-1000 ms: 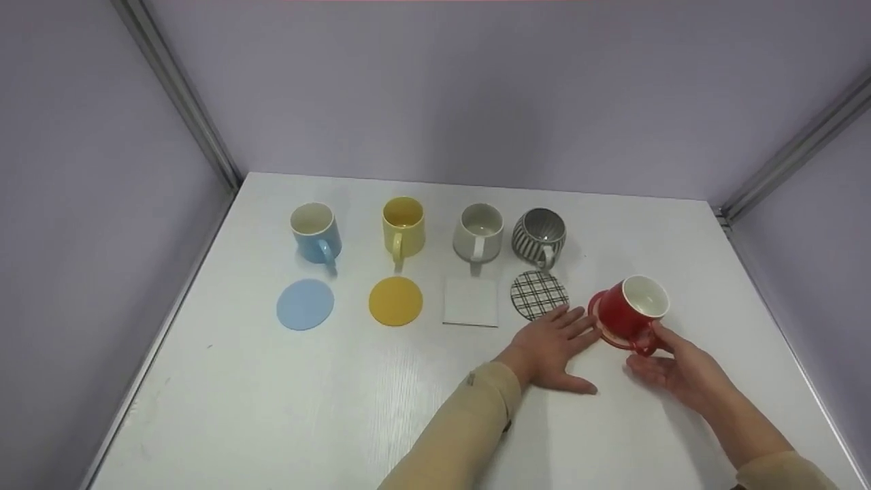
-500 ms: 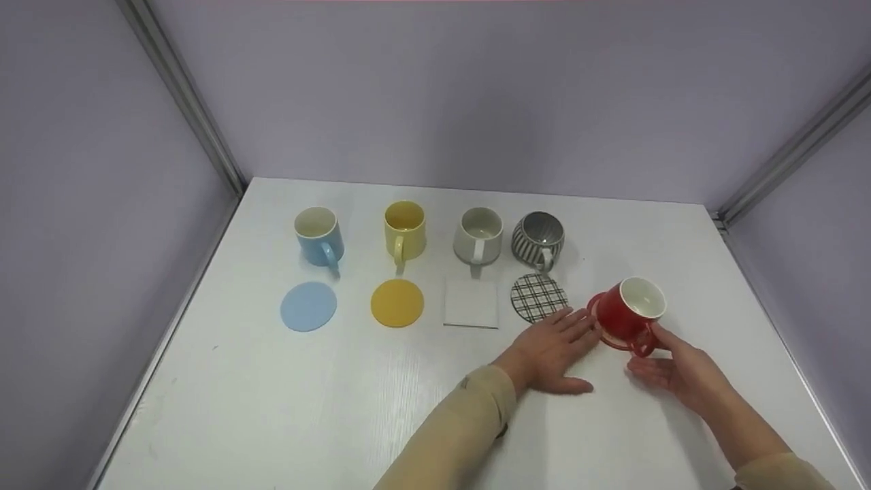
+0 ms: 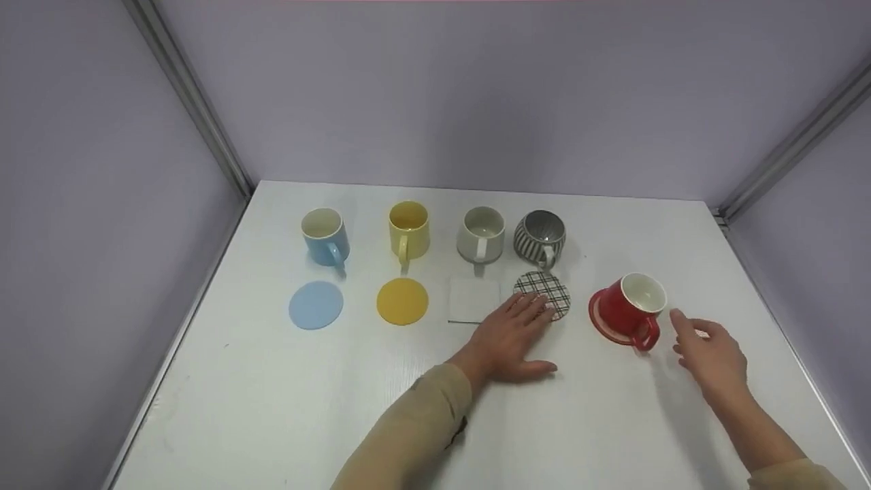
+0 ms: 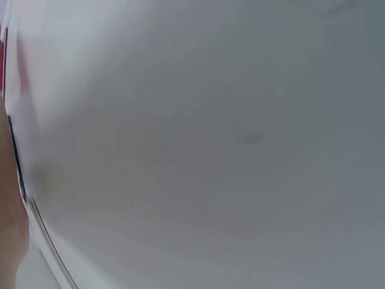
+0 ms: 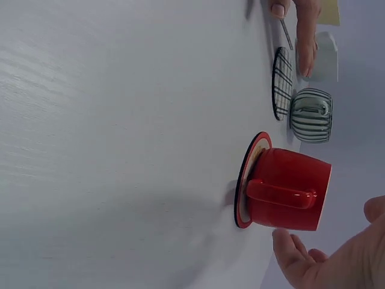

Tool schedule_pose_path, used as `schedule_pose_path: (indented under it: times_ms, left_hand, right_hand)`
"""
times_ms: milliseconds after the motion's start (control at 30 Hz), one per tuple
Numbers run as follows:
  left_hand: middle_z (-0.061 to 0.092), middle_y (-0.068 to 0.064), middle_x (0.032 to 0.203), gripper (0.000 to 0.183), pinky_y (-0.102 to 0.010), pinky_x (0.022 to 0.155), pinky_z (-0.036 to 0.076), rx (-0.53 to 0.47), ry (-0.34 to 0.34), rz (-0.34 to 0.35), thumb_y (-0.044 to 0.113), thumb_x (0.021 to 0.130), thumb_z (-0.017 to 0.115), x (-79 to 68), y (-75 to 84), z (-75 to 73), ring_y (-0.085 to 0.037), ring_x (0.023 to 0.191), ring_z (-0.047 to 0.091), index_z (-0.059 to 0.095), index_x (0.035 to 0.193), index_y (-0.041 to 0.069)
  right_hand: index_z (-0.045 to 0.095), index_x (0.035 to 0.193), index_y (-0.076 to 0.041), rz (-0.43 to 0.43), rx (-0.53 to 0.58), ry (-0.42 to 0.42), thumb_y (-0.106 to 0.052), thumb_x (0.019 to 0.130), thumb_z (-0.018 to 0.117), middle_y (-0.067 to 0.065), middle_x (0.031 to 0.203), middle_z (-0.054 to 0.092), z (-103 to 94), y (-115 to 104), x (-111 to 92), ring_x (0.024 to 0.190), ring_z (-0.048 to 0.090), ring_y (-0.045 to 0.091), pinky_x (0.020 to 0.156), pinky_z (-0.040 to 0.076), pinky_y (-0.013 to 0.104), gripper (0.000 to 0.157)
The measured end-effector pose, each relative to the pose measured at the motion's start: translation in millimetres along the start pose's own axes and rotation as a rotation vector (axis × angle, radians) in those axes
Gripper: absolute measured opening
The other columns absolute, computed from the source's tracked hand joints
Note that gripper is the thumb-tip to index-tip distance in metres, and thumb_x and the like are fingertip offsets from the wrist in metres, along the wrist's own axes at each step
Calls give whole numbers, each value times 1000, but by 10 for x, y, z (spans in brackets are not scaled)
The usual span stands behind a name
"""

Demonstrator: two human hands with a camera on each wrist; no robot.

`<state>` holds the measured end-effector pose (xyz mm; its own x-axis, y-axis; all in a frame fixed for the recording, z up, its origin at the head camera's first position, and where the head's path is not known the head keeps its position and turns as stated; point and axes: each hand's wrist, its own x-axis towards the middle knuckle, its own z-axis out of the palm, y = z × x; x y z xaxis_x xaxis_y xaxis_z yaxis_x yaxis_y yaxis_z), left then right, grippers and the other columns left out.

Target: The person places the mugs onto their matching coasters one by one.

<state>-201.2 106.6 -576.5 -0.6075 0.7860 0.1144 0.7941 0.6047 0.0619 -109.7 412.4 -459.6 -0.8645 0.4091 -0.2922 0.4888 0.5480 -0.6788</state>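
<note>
The red mug [image 3: 620,312] stands on a round red-rimmed coaster [image 3: 600,328], its handle facing the front. To the right of it, apart from the mug, is my right hand [image 3: 711,354], fingers loosely bent around nothing. In the right wrist view its fingertips [image 5: 283,241] show close beside the mug. My left hand [image 3: 509,337] lies palm down with straight fingers overlapping the checked round coaster [image 3: 554,289] and a corner of the white square coaster [image 3: 469,296]. Behind the checked coaster stands a striped grey mug [image 3: 537,241].
Farther left in the back row are a white mug [image 3: 480,238], a yellow mug [image 3: 408,235] and a light blue mug [image 3: 326,238]. A yellow coaster [image 3: 403,301] and a blue coaster [image 3: 316,305] lie before the last two. Walls border the white table [image 3: 286,408].
My right hand has let go of the red mug's handle and drawn away to the right. My left hand has slid left, away from the red coaster and over the checked one.
</note>
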Motion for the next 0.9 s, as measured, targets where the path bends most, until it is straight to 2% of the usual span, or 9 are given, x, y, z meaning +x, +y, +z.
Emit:
schedule_pose_path:
  times_ms: [100,167,300,433,533,700,900]
  left_hand:
    - [19,-9,177,101,-40,130,1,13,-5,-23,84,98,27,-97,-83,15,-25,164,8,22,170,13]
    - [19,-9,177,102,-41,131,2,15,-6,-33,84,98,28,-149,-130,22,-26,164,8,23,170,13]
    - [17,-10,177,103,-42,131,2,-6,-3,-50,85,97,30,-219,-202,20,-27,164,8,22,170,13]
    - [17,-9,177,105,-42,131,2,-16,10,-60,87,95,31,-246,-277,24,-26,164,8,22,170,13]
    - [17,-9,177,106,-42,131,3,-20,15,-64,87,95,33,-268,-327,29,-26,164,8,22,170,14]
    - [17,-8,177,108,-42,130,3,-13,0,-72,89,93,35,-295,-386,37,-26,164,9,20,171,14]
    - [15,-8,177,110,-41,130,1,-12,-36,-60,90,93,33,-271,-408,54,-25,164,6,17,171,14]
  right_hand:
    - [24,163,8,-86,-47,90,-65,107,39,40,156,40,34,-84,-34,140,45,57,103,49,67,93]
    - [19,166,4,-156,-37,130,-61,107,45,37,162,32,75,-162,-44,148,34,58,109,40,74,91]
    - [8,171,-7,-291,-32,191,-56,105,55,28,173,13,179,-385,-49,157,14,54,113,24,80,94]
    - [-2,172,-22,-376,-6,210,-57,101,62,18,177,-3,334,-687,-26,159,2,52,111,19,83,102]
    - [-3,172,-29,-426,29,213,-60,98,66,12,178,-6,475,-937,-4,160,0,48,113,18,80,105]
    - [-2,172,-31,-501,93,175,-65,98,65,9,178,-4,713,-1262,35,162,5,40,125,13,67,105]
    - [-2,172,-31,-483,180,78,-67,101,57,1,178,2,892,-1401,93,162,9,33,128,13,58,99]
